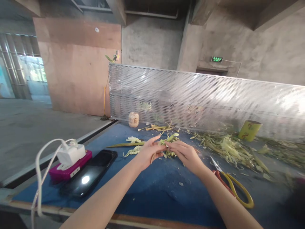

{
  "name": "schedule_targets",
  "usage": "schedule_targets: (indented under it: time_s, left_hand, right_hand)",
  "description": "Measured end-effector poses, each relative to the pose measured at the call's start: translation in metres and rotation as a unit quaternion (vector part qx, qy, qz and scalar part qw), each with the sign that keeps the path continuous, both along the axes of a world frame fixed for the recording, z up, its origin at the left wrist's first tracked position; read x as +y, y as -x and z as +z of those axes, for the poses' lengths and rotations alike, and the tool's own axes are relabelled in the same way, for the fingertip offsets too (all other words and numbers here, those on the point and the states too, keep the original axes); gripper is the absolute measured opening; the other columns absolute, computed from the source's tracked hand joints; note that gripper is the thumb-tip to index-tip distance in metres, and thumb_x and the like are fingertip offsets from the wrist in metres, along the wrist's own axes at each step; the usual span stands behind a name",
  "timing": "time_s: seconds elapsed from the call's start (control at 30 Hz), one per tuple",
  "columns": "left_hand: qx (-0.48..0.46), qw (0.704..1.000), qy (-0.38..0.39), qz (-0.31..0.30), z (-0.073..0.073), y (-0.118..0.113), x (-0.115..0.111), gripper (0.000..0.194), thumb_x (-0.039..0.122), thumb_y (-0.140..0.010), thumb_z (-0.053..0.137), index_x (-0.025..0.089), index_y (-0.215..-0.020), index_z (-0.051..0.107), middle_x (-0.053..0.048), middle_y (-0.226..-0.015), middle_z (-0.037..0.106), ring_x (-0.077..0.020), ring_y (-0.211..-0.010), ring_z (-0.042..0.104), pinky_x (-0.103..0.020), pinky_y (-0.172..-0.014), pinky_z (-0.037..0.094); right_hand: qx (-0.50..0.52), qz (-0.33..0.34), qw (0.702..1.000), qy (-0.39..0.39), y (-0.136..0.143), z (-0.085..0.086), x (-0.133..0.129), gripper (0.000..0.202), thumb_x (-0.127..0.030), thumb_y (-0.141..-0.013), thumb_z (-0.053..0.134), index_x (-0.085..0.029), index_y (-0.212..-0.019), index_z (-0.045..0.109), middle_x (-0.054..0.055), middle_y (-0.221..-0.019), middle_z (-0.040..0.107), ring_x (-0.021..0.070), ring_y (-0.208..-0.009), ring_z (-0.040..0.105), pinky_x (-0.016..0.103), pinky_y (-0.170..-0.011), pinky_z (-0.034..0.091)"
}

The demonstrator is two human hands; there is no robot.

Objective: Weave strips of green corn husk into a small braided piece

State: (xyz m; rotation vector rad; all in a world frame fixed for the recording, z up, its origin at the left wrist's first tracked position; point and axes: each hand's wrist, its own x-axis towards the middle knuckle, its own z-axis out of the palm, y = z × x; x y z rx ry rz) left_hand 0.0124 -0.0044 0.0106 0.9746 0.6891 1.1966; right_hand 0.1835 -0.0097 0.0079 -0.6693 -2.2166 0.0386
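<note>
Both of my hands meet over the middle of the blue table [152, 194]. My left hand [150, 151] is closed, its fingers and thumb around green plant material [170, 139] with curled leaves. From the right, my right hand [184, 154] pinches at the same piece, fingertips close to those of my left hand. Exactly what sits between the fingertips is partly hidden. Pale green leaves [133, 150] and a long green stem [121, 145] lie left of my left hand. Scissors [232, 186] with red and yellow handles rest open to the right of my right hand.
A black phone [91, 173] and a magenta power strip [71, 165] with a white charger [71, 152] lie at the left. Behind are a twine roll [133, 119], cut stalks [158, 128], a plant heap [224, 148], a yellow-green roll [249, 130] and a perforated metal screen [190, 98].
</note>
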Motion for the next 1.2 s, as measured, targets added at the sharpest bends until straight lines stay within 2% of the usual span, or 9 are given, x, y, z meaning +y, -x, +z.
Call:
schedule_targets:
  time_s: [0.2, 0.47, 0.53, 0.63, 0.77, 0.87, 0.93, 1.07, 1.2]
  left_hand:
    - [-0.019, 0.998, -0.050, 0.019, -0.007, -0.002, 0.003, 0.077, 0.009, -0.061, 0.069, 0.008, -0.128, 0.032, 0.001, -0.064, 0.057, -0.0086, -0.055, 0.051, -0.023, -0.054, 0.040]
    - [-0.077, 0.989, -0.091, 0.089, -0.001, 0.000, 0.009, 0.075, 0.008, -0.060, 0.068, 0.010, -0.127, 0.034, 0.003, -0.059, 0.055, -0.0091, -0.056, 0.050, -0.022, -0.047, 0.035]
    - [-0.058, 0.988, -0.109, 0.097, -0.001, 0.002, 0.011, 0.078, 0.011, -0.060, 0.068, 0.011, -0.129, 0.032, 0.004, -0.059, 0.055, -0.0085, -0.054, 0.049, -0.022, -0.047, 0.034]
    - [0.031, 0.984, -0.137, 0.106, -0.003, 0.005, 0.009, 0.084, 0.018, -0.059, 0.070, 0.012, -0.132, 0.027, 0.002, -0.065, 0.057, -0.0073, -0.050, 0.047, -0.022, -0.045, 0.034]
    - [0.141, 0.971, -0.189, 0.048, -0.007, 0.003, 0.002, 0.094, 0.024, -0.059, 0.070, 0.017, -0.135, 0.016, -0.004, -0.080, 0.062, -0.0113, -0.053, 0.055, -0.025, -0.050, 0.041]
    - [0.149, 0.966, -0.212, 0.013, -0.009, 0.000, -0.001, 0.092, 0.026, -0.062, 0.068, 0.018, -0.136, 0.014, -0.007, -0.086, 0.063, -0.0135, -0.057, 0.058, -0.030, -0.057, 0.046]
    - [0.156, 0.963, -0.218, -0.002, -0.010, -0.001, -0.002, 0.089, 0.027, -0.064, 0.067, 0.018, -0.136, 0.014, -0.009, -0.091, 0.063, -0.0140, -0.058, 0.059, -0.032, -0.061, 0.047]
    - [0.180, 0.957, -0.225, -0.033, -0.008, 0.000, -0.004, 0.080, 0.026, -0.070, 0.061, 0.019, -0.136, 0.016, -0.011, -0.100, 0.063, -0.0161, -0.068, 0.060, -0.032, -0.067, 0.047]
    - [0.231, 0.939, -0.255, -0.017, -0.007, 0.000, -0.004, 0.073, 0.028, -0.075, 0.053, 0.020, -0.136, 0.014, -0.011, -0.102, 0.063, -0.0147, -0.067, 0.058, -0.031, -0.065, 0.045]
  right_hand:
    - [0.061, 0.022, 0.997, 0.031, 0.005, 0.000, -0.001, 0.032, -0.020, -0.085, 0.041, -0.028, -0.112, 0.055, 0.003, -0.081, 0.063, 0.0134, -0.075, 0.057, 0.028, -0.070, 0.047]
    - [0.158, 0.000, 0.978, 0.136, -0.002, -0.001, 0.006, 0.026, -0.027, -0.082, 0.047, -0.025, -0.104, 0.061, 0.003, -0.085, 0.066, 0.0129, -0.067, 0.057, 0.030, -0.068, 0.048]
    - [0.164, 0.003, 0.970, 0.178, -0.006, 0.001, 0.007, 0.026, -0.030, -0.082, 0.047, -0.023, -0.103, 0.062, 0.004, -0.086, 0.066, 0.0135, -0.069, 0.058, 0.030, -0.069, 0.048]
    - [0.106, 0.038, 0.961, 0.252, -0.012, 0.005, 0.009, 0.027, -0.033, -0.082, 0.046, -0.019, -0.095, 0.065, 0.006, -0.091, 0.065, 0.0167, -0.084, 0.058, 0.034, -0.080, 0.044]
    - [0.077, 0.063, 0.927, 0.362, -0.010, 0.003, 0.011, 0.035, -0.040, -0.083, 0.041, -0.017, -0.103, 0.056, 0.008, -0.096, 0.061, 0.0176, -0.087, 0.057, 0.035, -0.075, 0.046]
    - [0.129, 0.100, 0.902, 0.400, -0.001, -0.004, 0.011, 0.046, -0.040, -0.080, 0.047, -0.018, -0.120, 0.039, 0.006, -0.086, 0.060, 0.0150, -0.077, 0.058, 0.032, -0.068, 0.048]
    - [0.154, 0.134, 0.882, 0.425, 0.004, -0.009, 0.011, 0.049, -0.038, -0.080, 0.049, -0.020, -0.122, 0.035, 0.004, -0.079, 0.058, 0.0136, -0.071, 0.057, 0.029, -0.062, 0.049]
    - [0.191, 0.163, 0.845, 0.472, 0.006, -0.013, 0.015, 0.044, -0.038, -0.079, 0.050, -0.019, -0.118, 0.041, 0.001, -0.072, 0.055, 0.0109, -0.065, 0.054, 0.025, -0.058, 0.047]
    - [0.196, 0.140, 0.862, 0.446, 0.006, -0.014, 0.018, 0.036, -0.040, -0.080, 0.048, -0.014, -0.105, 0.050, 0.000, -0.067, 0.053, 0.0085, -0.057, 0.051, 0.023, -0.055, 0.043]
